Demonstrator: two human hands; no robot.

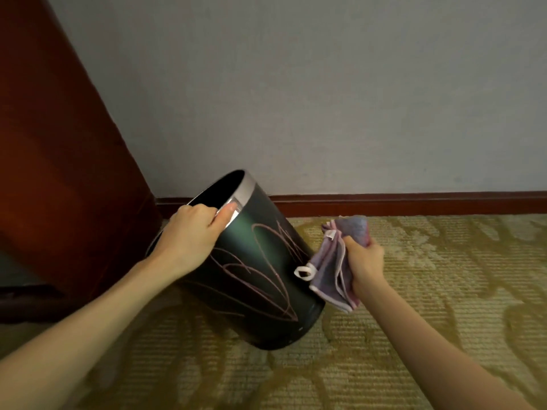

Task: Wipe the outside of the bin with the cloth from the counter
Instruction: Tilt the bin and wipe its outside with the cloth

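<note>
A dark green bin [260,279] with a silver rim and pinkish scribble lines on its side is tilted, its mouth turned up and to the left, its base near the carpet. My left hand [192,235] grips the rim, fingers hooked inside and thumb along the silver band. My right hand [364,261] holds a folded lilac cloth [331,270] with pale edging and a white loop. The cloth hangs just right of the bin's lower side, close to it or lightly touching.
A brown wooden cabinet side [59,173] stands left of the bin. Behind runs a pale wall [325,99] with a dark red skirting board [414,202]. A yellow-green patterned carpet [414,321] covers the floor to the right and front.
</note>
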